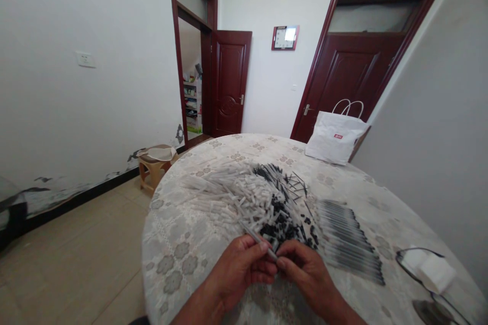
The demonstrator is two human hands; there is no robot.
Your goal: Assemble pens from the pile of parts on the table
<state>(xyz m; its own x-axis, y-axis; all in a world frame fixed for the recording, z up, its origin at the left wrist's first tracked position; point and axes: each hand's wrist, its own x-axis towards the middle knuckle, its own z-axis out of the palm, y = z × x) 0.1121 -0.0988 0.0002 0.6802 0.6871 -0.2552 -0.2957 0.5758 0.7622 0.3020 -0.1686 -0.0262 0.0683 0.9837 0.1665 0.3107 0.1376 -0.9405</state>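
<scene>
A slim grey, see-through pen barrel (249, 232) lies slanted in my left hand (246, 260), pinched between thumb and fingers. My right hand (307, 269) is closed at the barrel's near end, thumb and fingertips pressed together there. Whether a small part is also between those fingertips is hidden. Just beyond my hands is a heap of whitish, clear pen barrels (217, 190). Small black caps (280, 209) are scattered against its right side, with thin dark rods (297, 185) behind them. To the right, slender dark-ended pens (346, 238) lie side by side in a row.
A patterned cloth covers the round table (171, 259). Eyeglasses (419, 274) and a white paper roll (436, 273) lie at the right edge. A white handled bag (335, 137) stands at the back right. A low stool (156, 162) is on the floor left of the table.
</scene>
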